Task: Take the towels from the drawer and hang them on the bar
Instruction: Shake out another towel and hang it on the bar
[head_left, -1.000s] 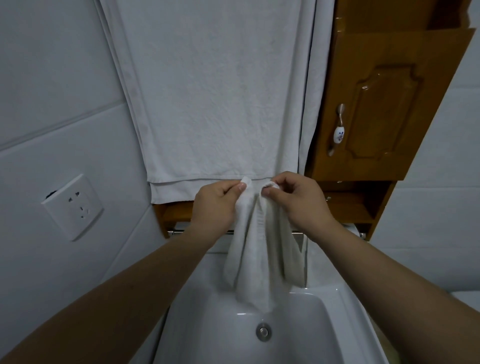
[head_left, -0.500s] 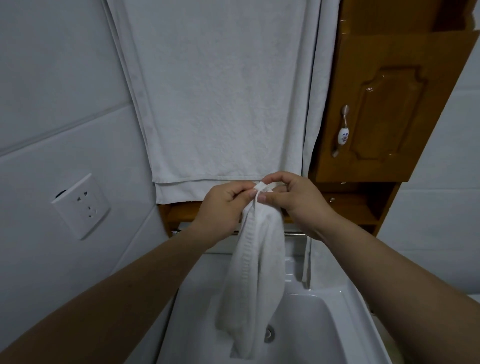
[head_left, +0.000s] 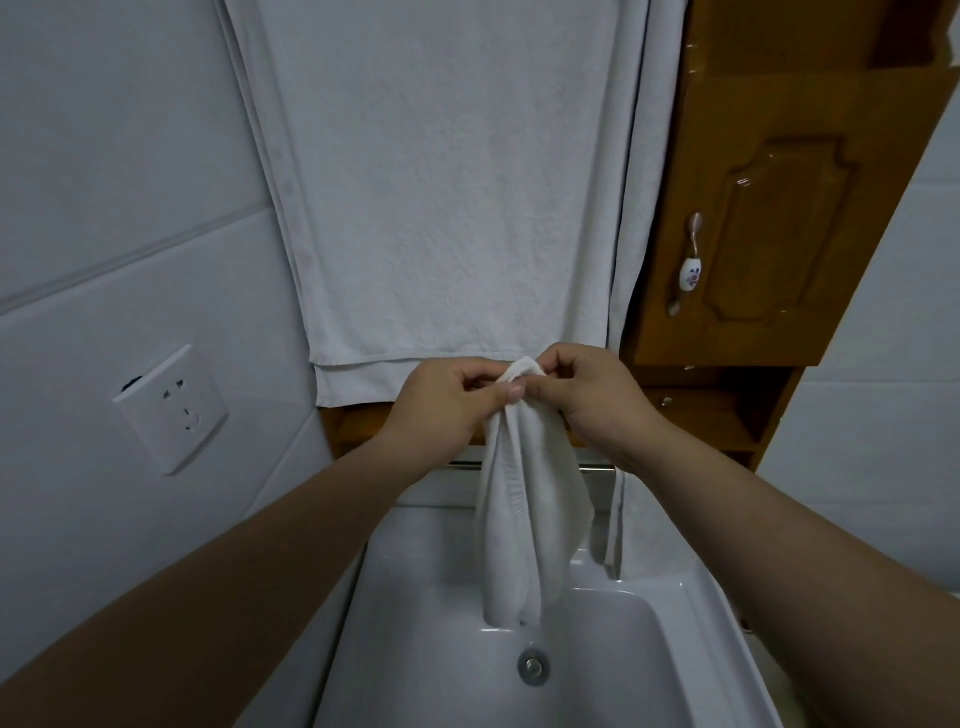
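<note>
Head view: the towel hangs bunched over the sink, just in front of the bar. It's held only by its top corner, so if either pinch loosens it could drop into the basin. Both arms reach forward. The left hand and right hand meet, thumbs and forefingers clamped on that corner.

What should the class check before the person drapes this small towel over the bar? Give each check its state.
1. Grip of left hand on small towel: ok, pinches top edge.
2. Grip of right hand: ok, pinches same edge.
3. Towel spread out: not ok, bunched, dangling over sink.
4. Free room on bar: cannot tell, mostly hidden.
5. Bar clear of large towel: ok, it ends above.
</note>
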